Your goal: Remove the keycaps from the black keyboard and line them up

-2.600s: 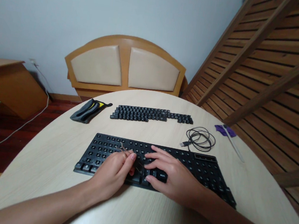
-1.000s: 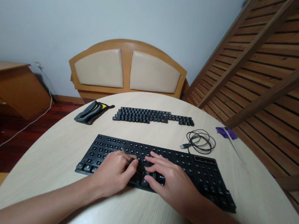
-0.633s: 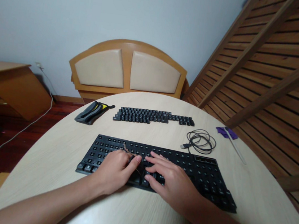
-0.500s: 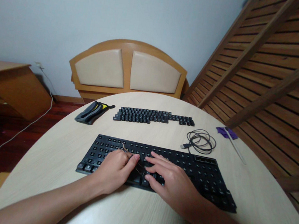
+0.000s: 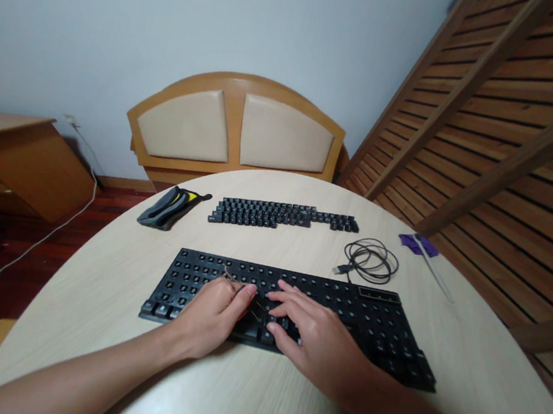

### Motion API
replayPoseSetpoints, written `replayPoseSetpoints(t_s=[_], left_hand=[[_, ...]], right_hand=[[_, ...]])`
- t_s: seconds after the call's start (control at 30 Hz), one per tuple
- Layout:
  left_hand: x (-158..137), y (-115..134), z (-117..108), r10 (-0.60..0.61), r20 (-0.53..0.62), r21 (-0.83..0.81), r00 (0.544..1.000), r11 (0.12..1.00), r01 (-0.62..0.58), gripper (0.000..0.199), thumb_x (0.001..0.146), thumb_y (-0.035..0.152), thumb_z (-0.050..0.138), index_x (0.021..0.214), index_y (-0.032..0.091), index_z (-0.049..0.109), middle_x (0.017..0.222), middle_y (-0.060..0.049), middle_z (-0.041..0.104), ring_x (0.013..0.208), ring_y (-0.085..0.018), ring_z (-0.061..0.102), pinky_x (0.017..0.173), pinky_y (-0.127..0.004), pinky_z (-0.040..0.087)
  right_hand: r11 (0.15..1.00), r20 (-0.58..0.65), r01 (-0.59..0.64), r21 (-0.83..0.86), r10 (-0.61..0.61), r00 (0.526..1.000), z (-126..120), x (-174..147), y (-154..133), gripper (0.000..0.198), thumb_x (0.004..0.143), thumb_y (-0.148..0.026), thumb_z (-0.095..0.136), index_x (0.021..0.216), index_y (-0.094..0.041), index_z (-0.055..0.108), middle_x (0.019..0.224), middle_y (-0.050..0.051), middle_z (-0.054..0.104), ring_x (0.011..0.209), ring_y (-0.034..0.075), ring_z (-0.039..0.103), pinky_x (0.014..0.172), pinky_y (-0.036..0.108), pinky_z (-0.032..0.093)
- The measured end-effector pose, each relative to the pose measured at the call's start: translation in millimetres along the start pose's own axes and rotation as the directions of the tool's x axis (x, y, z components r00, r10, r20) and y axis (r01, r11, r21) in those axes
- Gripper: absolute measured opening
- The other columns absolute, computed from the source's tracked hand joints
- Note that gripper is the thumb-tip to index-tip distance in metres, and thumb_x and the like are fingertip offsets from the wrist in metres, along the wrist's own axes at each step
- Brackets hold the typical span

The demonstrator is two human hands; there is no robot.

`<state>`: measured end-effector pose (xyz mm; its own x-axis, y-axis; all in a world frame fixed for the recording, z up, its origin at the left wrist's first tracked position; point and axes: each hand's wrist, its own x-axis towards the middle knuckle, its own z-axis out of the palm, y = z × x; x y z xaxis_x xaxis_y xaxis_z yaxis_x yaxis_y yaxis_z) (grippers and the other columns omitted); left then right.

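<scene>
A black keyboard [image 5: 367,329] lies across the near part of the table, most of its keycaps off and several still fitted along its bottom row. Over its middle, my left hand [image 5: 210,313] is closed around a wire keycap puller [image 5: 228,273]. Thin wire ends stick out above and below the fist; the puller's middle is hidden by the fingers. My right hand [image 5: 316,329] rests just right of it, fingers apart and touching the keyboard near the bottom-row keys. Behind the keyboard, loose black keycaps [image 5: 255,212] stand in rows matching a key layout.
On the round table [image 5: 91,318] sit a dark grey and yellow pouch-like item [image 5: 170,209] at back left, a coiled USB cable [image 5: 371,260] behind the keyboard, and a purple cloth [image 5: 416,244] with a thin stick [image 5: 433,270] at right. A slatted wooden panel [image 5: 504,161] leans beyond.
</scene>
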<state>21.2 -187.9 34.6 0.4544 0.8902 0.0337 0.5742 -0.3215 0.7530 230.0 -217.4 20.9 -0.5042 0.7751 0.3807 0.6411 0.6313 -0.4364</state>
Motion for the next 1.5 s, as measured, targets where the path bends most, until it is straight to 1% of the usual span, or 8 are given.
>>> replayPoseSetpoints(t_s=[0.17, 0.43, 0.8, 1.0, 1.13, 1.23, 1.37, 1.5], left_hand=[[1, 3, -1, -0.024, -0.019, -0.056, 1.0, 0.998, 0.022, 0.049, 0.099, 0.045, 0.025, 0.056, 0.022, 0.034, 0.051, 0.005, 0.034, 0.048, -0.011, 0.032, 0.049, -0.027, 0.026], [3, 6, -3, -0.01, -0.066, -0.042, 0.998, 0.999, 0.007, 0.047, 0.098, 0.043, 0.028, 0.057, 0.023, 0.035, 0.052, 0.005, 0.036, 0.049, -0.012, 0.033, 0.05, -0.028, 0.026], [7, 7, -6, -0.076, -0.059, -0.159, 0.995, 0.985, 0.066, 0.054, 0.099, 0.051, 0.027, 0.055, 0.022, 0.042, 0.051, 0.003, 0.043, 0.05, -0.014, 0.041, 0.055, -0.029, 0.032], [5, 7, -6, -0.039, -0.061, -0.118, 0.997, 0.993, 0.032, 0.054, 0.1, 0.049, 0.029, 0.057, 0.02, 0.048, 0.055, 0.001, 0.052, 0.055, -0.016, 0.05, 0.06, -0.03, 0.036], [5, 8, -5, -0.008, -0.04, -0.072, 0.999, 0.997, 0.005, 0.054, 0.101, 0.046, 0.029, 0.057, 0.02, 0.049, 0.056, 0.0, 0.054, 0.057, -0.017, 0.053, 0.063, -0.03, 0.038], [6, 7, -5, 0.0, -0.043, -0.059, 0.999, 0.998, -0.003, 0.054, 0.101, 0.045, 0.03, 0.058, 0.02, 0.049, 0.056, 0.0, 0.055, 0.056, -0.017, 0.054, 0.063, -0.03, 0.038], [6, 6, -5, 0.006, -0.042, -0.039, 0.999, 0.999, -0.007, 0.053, 0.101, 0.044, 0.03, 0.058, 0.02, 0.049, 0.056, 0.0, 0.055, 0.056, -0.017, 0.054, 0.063, -0.029, 0.038], [5, 4, -4, -0.002, -0.048, -0.022, 0.999, 1.0, 0.001, 0.051, 0.101, 0.045, 0.03, 0.06, 0.02, 0.049, 0.056, 0.0, 0.056, 0.055, -0.017, 0.053, 0.061, -0.029, 0.038]], right_hand=[[1.0, -0.025, -0.008, 0.025, 0.009, 1.0, 0, 0, 1, 0.011, 0.087, -0.018, 0.058, 0.095, -0.017, 0.065, 0.114, 0.009, 0.072, 0.123, 0.026, 0.059, 0.103, 0.043, 0.051], [0.995, -0.044, -0.052, 0.087, 0.056, 0.997, 0, 1, 3, 0.009, 0.088, -0.019, 0.059, 0.095, -0.018, 0.064, 0.11, 0.007, 0.074, 0.122, 0.024, 0.06, 0.102, 0.04, 0.051], [0.945, -0.094, -0.267, 0.187, 0.287, 0.953, -5, 5, 2, 0.011, 0.09, -0.026, 0.058, 0.098, -0.022, 0.065, 0.106, 0.006, 0.073, 0.106, 0.023, 0.067, 0.093, 0.038, 0.052], [0.918, -0.103, -0.339, 0.204, 0.365, 0.925, -19, 16, 5, 0.013, 0.091, -0.031, 0.059, 0.096, -0.023, 0.067, 0.095, 0.002, 0.074, 0.09, 0.02, 0.07, 0.082, 0.032, 0.054], [0.93, -0.126, -0.344, 0.132, 0.36, 0.925, -31, 31, 16, 0.015, 0.09, -0.032, 0.06, 0.095, -0.023, 0.07, 0.095, 0.002, 0.075, 0.087, 0.02, 0.07, 0.082, 0.033, 0.053], [0.944, -0.136, -0.331, 0.002, 0.328, 0.935, -37, 48, 28, 0.016, 0.089, -0.031, 0.061, 0.096, -0.023, 0.073, 0.098, 0.003, 0.076, 0.092, 0.023, 0.07, 0.085, 0.036, 0.052], [0.946, -0.131, -0.279, -0.167, 0.259, 0.957, -43, 80, 44, 0.018, 0.09, -0.031, 0.061, 0.099, -0.024, 0.075, 0.1, 0.004, 0.076, 0.097, 0.024, 0.068, 0.088, 0.036, 0.05], [0.932, -0.146, -0.255, -0.256, 0.223, 0.964, -46, 116, 57, 0.02, 0.091, -0.034, 0.062, 0.102, -0.023, 0.075, 0.101, 0.005, 0.076, 0.098, 0.025, 0.067, 0.088, 0.036, 0.048]])
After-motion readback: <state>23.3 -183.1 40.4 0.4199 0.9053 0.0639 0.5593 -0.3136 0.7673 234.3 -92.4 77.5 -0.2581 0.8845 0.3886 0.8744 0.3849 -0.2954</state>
